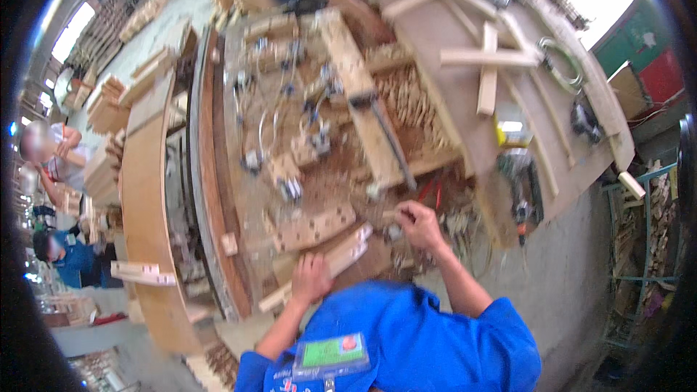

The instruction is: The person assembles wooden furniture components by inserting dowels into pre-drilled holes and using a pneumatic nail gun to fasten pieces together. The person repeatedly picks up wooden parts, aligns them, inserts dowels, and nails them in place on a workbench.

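My left hand (312, 277) is closed over a pale wooden rail (345, 255), which lies slanted across the near part of the workbench. Several fittings or holes mark the rail's far right end. Just beyond that end, my right hand (419, 225) is held with fingers pinched together; what is between the fingertips is too small and blurred to name. Behind the rail lies a wooden block with several dark holes (316, 228). A hammer (389, 141) rests on a long drilled board (356, 76), its handle end pointing toward my right hand. Red-handled pliers (438, 194) lie beyond that hand.
Clamps with air tubes (276, 112) fill the bench's left side. A heap of wooden dowels (410, 101) lies beyond the hammer. On the right-hand bench are crossed wooden strips (489, 65), a coiled hose (563, 65) and a power drill (520, 199). A co-worker's arm (345, 0) reaches in from the far side.
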`<state>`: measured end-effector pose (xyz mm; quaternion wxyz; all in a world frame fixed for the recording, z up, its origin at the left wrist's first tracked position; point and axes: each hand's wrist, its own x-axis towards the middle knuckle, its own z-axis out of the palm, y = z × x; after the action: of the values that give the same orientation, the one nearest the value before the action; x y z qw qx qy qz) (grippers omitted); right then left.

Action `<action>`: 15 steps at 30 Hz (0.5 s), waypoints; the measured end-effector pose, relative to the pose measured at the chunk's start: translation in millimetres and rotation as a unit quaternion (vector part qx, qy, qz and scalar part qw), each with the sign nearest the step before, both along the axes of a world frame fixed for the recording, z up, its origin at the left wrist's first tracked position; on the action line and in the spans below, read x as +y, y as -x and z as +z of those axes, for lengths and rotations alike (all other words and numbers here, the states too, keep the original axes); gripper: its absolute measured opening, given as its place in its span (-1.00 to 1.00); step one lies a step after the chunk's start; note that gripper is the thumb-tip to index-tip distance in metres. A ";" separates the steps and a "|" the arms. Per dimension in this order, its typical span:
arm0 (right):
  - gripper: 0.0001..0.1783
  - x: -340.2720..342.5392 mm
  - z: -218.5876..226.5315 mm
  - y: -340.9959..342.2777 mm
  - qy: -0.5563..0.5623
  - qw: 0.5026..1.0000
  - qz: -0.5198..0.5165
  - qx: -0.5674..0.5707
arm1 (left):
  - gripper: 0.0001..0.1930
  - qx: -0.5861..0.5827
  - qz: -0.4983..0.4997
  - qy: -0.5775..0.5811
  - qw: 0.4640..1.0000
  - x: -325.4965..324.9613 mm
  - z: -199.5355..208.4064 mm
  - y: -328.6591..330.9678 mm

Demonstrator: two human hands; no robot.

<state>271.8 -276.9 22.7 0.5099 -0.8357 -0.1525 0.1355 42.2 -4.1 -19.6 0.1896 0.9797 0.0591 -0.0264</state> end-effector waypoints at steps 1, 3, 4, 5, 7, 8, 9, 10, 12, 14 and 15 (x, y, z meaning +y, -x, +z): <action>-0.81 1.7 1.1 10.0 0.029 1.000 0.005 0.007 | -0.36 0.005 0.006 0.003 1.000 -1.8 0.0 2.2; -0.80 3.7 -3.7 24.1 0.036 0.999 0.033 -0.009 | -0.39 0.003 0.014 0.006 1.000 -3.5 3.6 1.9; -0.81 6.3 -6.3 27.9 0.046 0.998 0.045 -0.004 | -0.39 0.000 0.018 0.009 1.000 -4.2 4.7 0.3; -0.80 8.6 -9.0 28.8 0.054 0.997 0.057 -0.009 | -0.40 -0.004 0.019 0.011 1.000 -4.1 3.9 -0.6; -0.79 13.9 -13.8 33.1 0.067 0.994 0.082 -0.022 | -0.41 0.003 0.019 0.010 1.000 -7.3 2.7 -0.4; -0.79 17.5 -17.8 33.1 0.074 0.993 0.087 -0.029 | -0.41 0.003 0.019 0.007 1.000 -6.0 3.5 -3.0; -0.79 21.2 -21.6 33.1 0.080 0.992 0.093 -0.037 | -0.41 0.007 0.018 0.007 1.000 -5.9 5.0 -3.2; -0.78 24.3 -25.0 33.2 0.087 0.990 0.100 -0.045 | -0.41 0.012 0.017 0.007 1.000 -7.4 6.6 -2.5; -0.77 32.5 -30.1 31.4 0.085 0.989 0.119 -0.037 | -0.42 0.014 0.016 0.006 1.000 -7.1 7.7 -4.5; -0.74 39.2 -35.4 29.7 0.098 0.984 0.144 -0.035 | -0.42 0.015 0.012 0.009 1.000 -5.7 8.1 -5.2; -0.72 42.1 -38.3 28.6 0.112 0.980 0.160 -0.038 | -0.42 0.013 0.012 0.010 1.000 -5.6 7.8 -4.9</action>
<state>243.2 -234.8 -15.7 0.3790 -0.8567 -0.2873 0.1996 47.2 -9.8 -11.8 0.1993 0.9765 0.0725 -0.0374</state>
